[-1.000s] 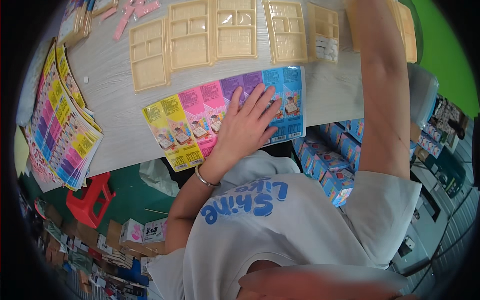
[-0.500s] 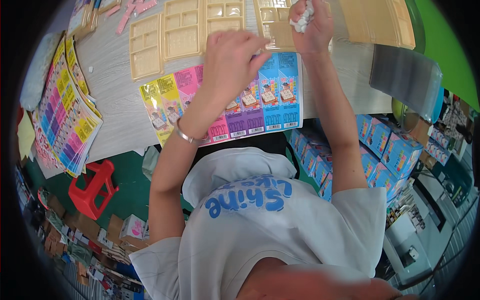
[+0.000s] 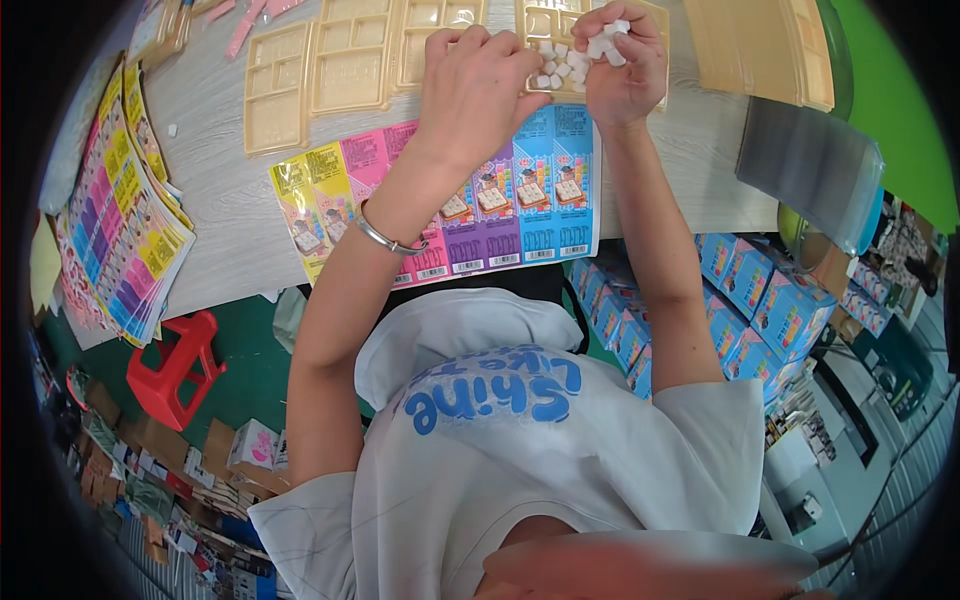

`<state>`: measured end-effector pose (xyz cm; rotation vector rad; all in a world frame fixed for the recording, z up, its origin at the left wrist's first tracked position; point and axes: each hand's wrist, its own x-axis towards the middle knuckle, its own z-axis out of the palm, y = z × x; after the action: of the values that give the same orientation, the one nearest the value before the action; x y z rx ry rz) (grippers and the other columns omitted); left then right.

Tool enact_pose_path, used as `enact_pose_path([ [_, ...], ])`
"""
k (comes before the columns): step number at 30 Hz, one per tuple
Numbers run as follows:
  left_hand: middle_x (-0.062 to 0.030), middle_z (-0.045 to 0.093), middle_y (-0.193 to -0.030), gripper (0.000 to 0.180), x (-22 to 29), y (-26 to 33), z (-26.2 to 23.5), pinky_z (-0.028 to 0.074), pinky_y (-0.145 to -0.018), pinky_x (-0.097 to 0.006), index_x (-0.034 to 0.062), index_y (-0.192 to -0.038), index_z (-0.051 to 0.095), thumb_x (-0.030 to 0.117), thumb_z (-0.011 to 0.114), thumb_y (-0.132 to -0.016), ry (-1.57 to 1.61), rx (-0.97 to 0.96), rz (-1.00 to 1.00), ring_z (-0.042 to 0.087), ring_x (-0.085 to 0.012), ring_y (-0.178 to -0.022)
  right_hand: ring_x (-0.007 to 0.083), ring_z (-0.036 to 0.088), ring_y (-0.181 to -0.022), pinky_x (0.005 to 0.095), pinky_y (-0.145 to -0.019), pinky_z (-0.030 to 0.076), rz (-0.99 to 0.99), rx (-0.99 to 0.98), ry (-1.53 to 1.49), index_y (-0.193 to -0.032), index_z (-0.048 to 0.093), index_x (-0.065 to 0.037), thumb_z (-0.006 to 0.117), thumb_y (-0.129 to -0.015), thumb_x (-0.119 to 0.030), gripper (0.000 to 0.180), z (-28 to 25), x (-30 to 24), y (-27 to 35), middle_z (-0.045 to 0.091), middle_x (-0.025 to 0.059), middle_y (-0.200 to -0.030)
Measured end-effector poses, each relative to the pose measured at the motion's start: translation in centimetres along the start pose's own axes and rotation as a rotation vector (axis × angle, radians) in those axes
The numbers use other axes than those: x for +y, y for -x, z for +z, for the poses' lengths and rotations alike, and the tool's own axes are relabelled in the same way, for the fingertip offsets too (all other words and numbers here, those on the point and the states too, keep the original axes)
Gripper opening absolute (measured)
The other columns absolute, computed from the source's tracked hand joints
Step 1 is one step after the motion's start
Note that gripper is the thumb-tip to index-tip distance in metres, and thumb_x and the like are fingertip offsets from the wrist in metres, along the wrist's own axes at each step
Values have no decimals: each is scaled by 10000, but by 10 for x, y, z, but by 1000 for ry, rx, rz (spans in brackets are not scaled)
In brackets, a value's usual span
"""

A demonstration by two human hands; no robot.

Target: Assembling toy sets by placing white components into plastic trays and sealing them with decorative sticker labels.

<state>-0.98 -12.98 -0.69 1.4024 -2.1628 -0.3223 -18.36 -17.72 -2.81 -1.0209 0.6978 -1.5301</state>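
A beige plastic compartment tray (image 3: 548, 22) lies at the table's far side, with loose small white cubes (image 3: 556, 70) in its near compartment. My right hand (image 3: 632, 88) is over the tray's right part, fingers curled round a handful of white cubes (image 3: 607, 44). My left hand (image 3: 472, 92), a bangle on its wrist, is closed at the tray's near left edge, the thumb by the front rim; its fingertips are partly hidden. Below both hands lies a printed sheet (image 3: 560, 215) in yellow, pink, purple and blue strips, partly covered by my left forearm.
More beige trays (image 3: 350, 80) stand in a row to the left. A stack of beige trays (image 3: 745, 50) is at the far right, near clear plastic sheets (image 3: 805, 165). Printed sheets (image 3: 125, 220) pile at the left edge. A red stool (image 3: 180, 370) and blue boxes (image 3: 765, 300) are below the table.
My right hand has tilted and loosened, and white cubes now lie in the tray's near compartment. My left hand has moved up and right to the tray's edge.
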Motion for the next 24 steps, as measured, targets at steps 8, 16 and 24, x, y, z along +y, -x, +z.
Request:
enact_pose_path([
  [8,-14,700,-1154,520,-3,-3,-14,383,-1031,-492,155,-1226,713,435,808,-798,156,-137,-163,604,-258,-1195,84,494,-620,221,-593,391,13,78,-126,-891,592,-54,532,-983,-120,128,14,4,-3,540,15,-718],
  [16,-144,660,-937,213,13,-14,-25,472,-879,-441,41,-1002,738,116,765,-804,244,-38,-38,630,-337,-940,71,399,-547,227,-509,330,309,280,-70,-953,600,-71,524,-1035,-151,137,28,-19,-5,465,-20,-673],
  [24,-166,681,-969,225,9,-15,-14,510,-859,-447,10,-1021,727,3,645,-811,250,78,-43,641,-357,-968,53,415,-558,218,-486,314,308,187,76,-1010,674,-36,526,-1028,-144,183,-14,-39,2,537,-15,-720],
])
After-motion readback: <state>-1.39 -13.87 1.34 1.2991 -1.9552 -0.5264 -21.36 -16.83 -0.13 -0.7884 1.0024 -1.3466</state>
